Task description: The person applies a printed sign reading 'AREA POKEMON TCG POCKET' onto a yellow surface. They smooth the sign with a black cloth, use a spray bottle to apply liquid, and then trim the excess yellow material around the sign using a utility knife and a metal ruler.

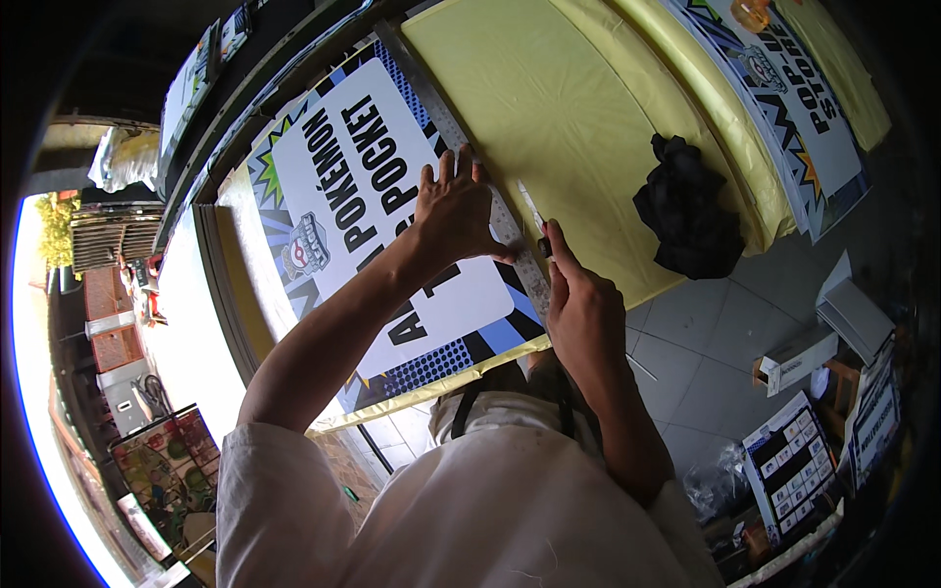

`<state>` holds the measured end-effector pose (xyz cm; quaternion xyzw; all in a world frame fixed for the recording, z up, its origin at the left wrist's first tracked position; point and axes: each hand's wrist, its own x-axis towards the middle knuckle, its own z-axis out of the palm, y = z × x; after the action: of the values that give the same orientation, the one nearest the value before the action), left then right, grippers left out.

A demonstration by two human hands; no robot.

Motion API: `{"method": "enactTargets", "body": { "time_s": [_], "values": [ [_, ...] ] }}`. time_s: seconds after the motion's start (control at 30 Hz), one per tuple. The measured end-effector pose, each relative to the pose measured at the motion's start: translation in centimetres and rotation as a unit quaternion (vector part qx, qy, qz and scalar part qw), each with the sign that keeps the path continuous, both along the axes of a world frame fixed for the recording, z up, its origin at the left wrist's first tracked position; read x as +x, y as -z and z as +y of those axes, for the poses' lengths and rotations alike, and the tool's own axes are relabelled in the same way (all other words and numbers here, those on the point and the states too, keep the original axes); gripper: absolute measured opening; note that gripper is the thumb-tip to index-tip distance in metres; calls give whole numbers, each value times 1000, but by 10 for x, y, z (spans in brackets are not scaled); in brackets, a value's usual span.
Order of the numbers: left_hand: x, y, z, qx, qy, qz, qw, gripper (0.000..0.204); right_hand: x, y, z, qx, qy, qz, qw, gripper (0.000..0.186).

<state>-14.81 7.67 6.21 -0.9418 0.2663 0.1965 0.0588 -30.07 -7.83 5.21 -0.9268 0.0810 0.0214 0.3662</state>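
Grey metal shows in the head view: one long ruler (443, 113), its axis running from far left to near right along the right side of one printed panel (377, 196) on the yellow-topped desk (588, 98). The left hand (453, 211) lies spread across panel and ruler; the right hand (580, 292), by the ruler's near end, pinches one slim cutter (533, 208) just right of it — whether its tip touches down, I cannot tell. Further right — one crumpled black cloth (689, 211).

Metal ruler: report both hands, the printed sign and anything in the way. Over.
Left hand spread across metal ruler and printed sign. Right hand gripping cutter beside ruler. Black cloth off right, apart from ruler.
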Motion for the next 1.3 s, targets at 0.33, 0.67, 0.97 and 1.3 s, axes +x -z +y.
{"method": "enactTargets", "body": {
  "time_s": [0.33,0.67,0.97,1.3],
  "values": [
    [-10,9,2,-46,-37,-32,998,136,28,4,22,-9,-15,47,999,47],
    [-15,16,9,-103,-58,-24,993,123,17,0,16,-39,-46,-1,998,43],
    [-8,7,-3,-44,-66,1,997,112,8,-8,10,-92,-93,-1,991,52],
    [-10,7,-1,-38,-70,3,997,111,-14,13,13,-150,-88,4,985,61]
  ]
}}
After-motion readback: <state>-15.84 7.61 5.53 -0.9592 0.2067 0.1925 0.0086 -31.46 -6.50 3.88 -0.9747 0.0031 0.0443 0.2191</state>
